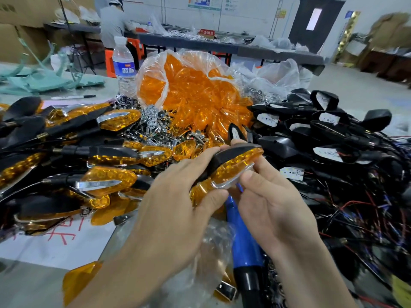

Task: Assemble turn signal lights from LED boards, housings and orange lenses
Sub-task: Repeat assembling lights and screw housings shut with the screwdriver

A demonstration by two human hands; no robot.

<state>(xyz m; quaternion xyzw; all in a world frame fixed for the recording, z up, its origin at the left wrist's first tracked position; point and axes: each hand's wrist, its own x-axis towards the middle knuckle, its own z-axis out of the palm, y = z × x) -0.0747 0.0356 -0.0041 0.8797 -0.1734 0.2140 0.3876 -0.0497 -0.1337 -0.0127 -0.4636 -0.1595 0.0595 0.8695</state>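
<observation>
Orange lens (pixel 235 168): sitting on its black housing (pixel 223 155), the pair held just above the middle of the heap.
Left hand (pixel 178 192): fingers curled round the housing end.
Right hand (pixel 273 196): thumb and fingers clamped on the lens tip, looks like it's pressing it home.
Done so far: loads of finished lights (pixel 106 181) stacked on the left.
Still to go: a fat bag of lenses (pixel 189 85) and a tangle of wired housings (pixel 322 121) on the right, so nowhere near finished imo.
</observation>
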